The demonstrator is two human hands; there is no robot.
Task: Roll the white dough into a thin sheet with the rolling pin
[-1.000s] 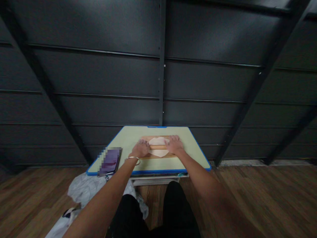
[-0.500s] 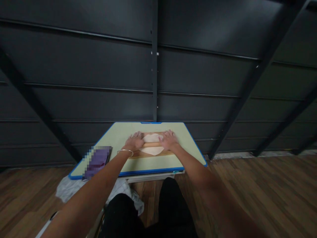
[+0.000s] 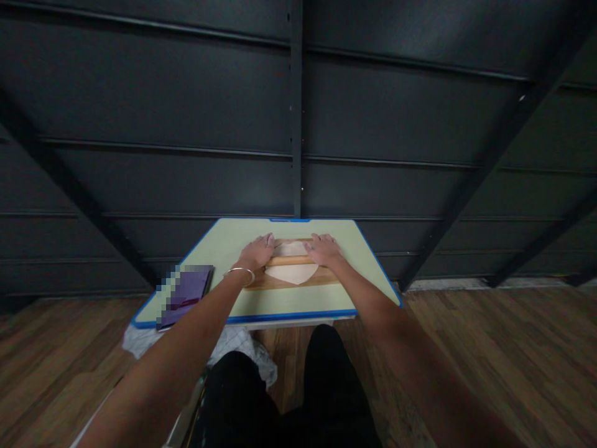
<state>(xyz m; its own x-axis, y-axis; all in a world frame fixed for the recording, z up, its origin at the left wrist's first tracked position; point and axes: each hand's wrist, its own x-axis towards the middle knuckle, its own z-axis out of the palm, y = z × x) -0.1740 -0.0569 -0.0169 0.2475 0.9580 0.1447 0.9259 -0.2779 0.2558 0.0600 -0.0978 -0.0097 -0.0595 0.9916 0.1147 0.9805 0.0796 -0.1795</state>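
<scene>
A pale, thin sheet of dough [image 3: 295, 274] lies on a wooden board [image 3: 268, 282]. Across it rests a light wooden rolling pin [image 3: 291, 261], set crosswise to me. My left hand [image 3: 257, 251], with a bangle at the wrist, presses over the pin's left end. At the right end, my right hand [image 3: 323, 250] bears down in the same way, fingers pointing forward. Both palms hide the pin's ends. Part of the dough shows beyond the pin and part on my side of it.
The board lies on a pale yellow tabletop [image 3: 242, 235] with a blue rim. On its left is a purple, partly pixelated flat item [image 3: 193, 289]. A crumpled light cloth [image 3: 242, 345] hangs below the front edge, near my knees. Behind stands a dark panelled wall [image 3: 209, 112].
Both hands and the rolling pin have moved slightly away from me over the dough. My view has also shifted a little, so the table sits higher in it.
</scene>
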